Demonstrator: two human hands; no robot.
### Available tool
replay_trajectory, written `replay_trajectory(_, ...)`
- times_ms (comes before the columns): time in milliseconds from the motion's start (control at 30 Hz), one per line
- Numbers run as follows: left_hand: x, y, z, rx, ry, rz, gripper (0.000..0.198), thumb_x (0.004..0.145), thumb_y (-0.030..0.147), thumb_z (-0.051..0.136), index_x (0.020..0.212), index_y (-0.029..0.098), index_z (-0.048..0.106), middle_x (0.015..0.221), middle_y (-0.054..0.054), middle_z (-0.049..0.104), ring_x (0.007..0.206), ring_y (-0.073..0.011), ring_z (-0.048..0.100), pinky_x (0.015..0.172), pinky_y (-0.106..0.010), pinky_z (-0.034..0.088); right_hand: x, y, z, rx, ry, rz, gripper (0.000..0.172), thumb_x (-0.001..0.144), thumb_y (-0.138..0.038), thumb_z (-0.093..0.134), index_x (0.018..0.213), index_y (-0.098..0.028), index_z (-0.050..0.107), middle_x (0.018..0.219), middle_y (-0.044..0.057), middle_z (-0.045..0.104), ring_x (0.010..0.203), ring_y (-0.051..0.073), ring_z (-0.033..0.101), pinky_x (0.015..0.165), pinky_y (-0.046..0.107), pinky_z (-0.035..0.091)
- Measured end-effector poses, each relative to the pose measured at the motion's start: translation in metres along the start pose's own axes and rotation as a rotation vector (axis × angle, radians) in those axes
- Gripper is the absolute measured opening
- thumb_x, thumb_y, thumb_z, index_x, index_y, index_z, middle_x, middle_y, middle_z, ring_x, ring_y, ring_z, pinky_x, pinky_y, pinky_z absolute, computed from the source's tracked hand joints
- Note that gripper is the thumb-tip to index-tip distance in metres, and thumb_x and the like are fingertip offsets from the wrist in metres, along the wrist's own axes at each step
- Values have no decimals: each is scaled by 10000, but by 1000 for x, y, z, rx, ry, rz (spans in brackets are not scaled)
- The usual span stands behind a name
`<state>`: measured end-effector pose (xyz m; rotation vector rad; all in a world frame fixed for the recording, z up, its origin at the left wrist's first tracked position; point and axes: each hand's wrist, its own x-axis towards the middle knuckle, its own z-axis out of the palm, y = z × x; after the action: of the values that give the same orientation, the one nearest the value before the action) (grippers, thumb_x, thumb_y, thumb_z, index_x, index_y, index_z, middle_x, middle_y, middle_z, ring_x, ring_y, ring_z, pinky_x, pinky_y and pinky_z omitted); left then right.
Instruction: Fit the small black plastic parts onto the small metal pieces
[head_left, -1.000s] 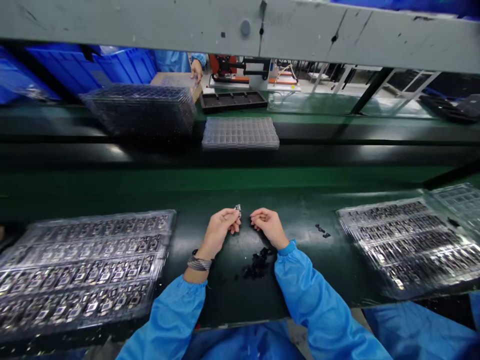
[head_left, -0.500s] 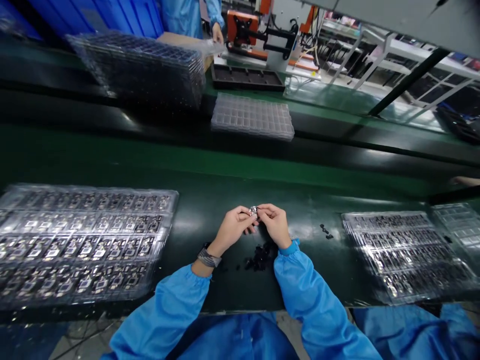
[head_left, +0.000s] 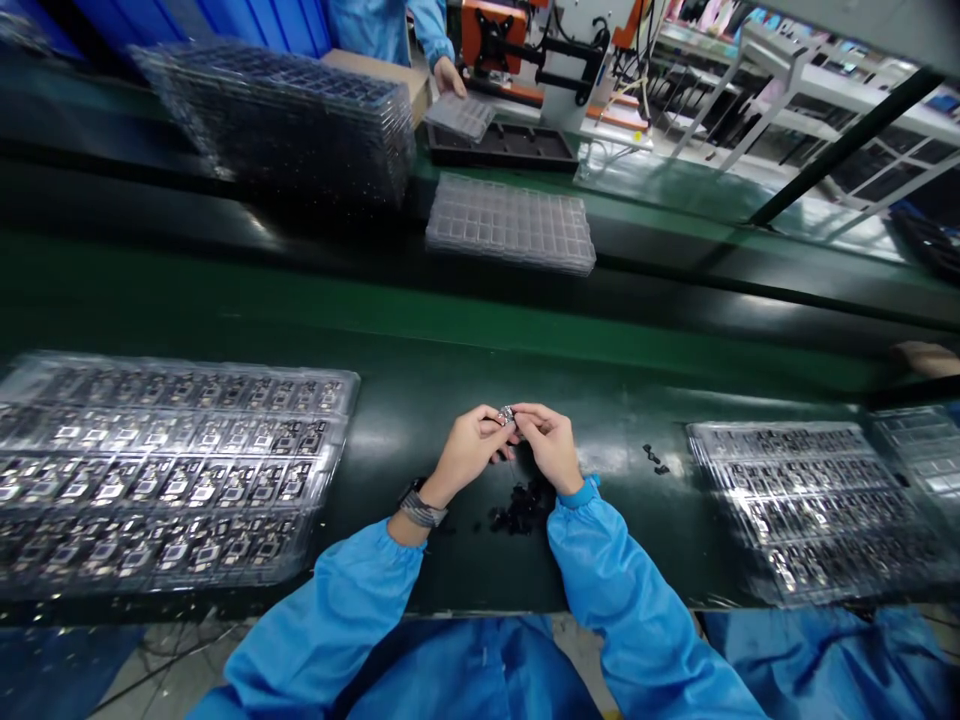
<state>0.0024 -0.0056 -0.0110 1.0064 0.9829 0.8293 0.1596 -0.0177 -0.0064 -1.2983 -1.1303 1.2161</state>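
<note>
Between my fingertips, over the green worktop [head_left: 420, 390], is a small circuit board [head_left: 507, 412], silvery and black. My left hand [head_left: 474, 450] pinches it from the left, thumb and fingers pressed together. From the other side my right hand [head_left: 549, 442] is closed at the board's right edge; whether it also grips a separate small piece is hidden by the fingers. Just below the hands lies a pile of small black parts [head_left: 519, 508]. A few more black pieces [head_left: 655, 460] lie to the right of my right hand.
Clear trays filled with circuit boards [head_left: 187, 480] lie at left, and another such tray [head_left: 806, 500] at right. Beyond the worktop are stacked clear trays [head_left: 510, 225], a tall tray stack [head_left: 285, 130] and a black tray [head_left: 502, 148]. Another person's hand [head_left: 448, 78] holds a clear tray.
My hands keep their pinch on the circuit board, nearly in the same place. Across the bench, the other person's hand has brought a clear tray over the black tray. The view has shifted slightly.
</note>
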Motion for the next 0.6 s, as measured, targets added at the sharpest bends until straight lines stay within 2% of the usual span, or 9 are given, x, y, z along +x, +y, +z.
replay_trajectory(267,0,-1,1,-8,37,40,390,816,490,763,899,174,550,723,-31,737,552,-158,695,471,-220,475,-5,4,5,-12,6,-43,383,886,-493,721,1127,-197,759,1006,90,808,891,236,756,829,364,607)
replay_trajectory(400,1,-2,0,-25,12,61,391,819,493,766,907,174,559,700,-14,722,547,-148,680,485,-220,479,-7,5,10,-7,9,-49,390,906,-510,695,1156,-214,747,1051,87,795,800,204,726,738,332,602)
replay_trajectory(600,1,-1,-2,-14,-40,79,408,832,508,759,934,162,571,732,-25,724,558,-138,668,495,-218,467,-5,2,9,112,4,-15,382,889,-529,718,1078,-198,734,781,32,737,628,151,621,586,273,529)
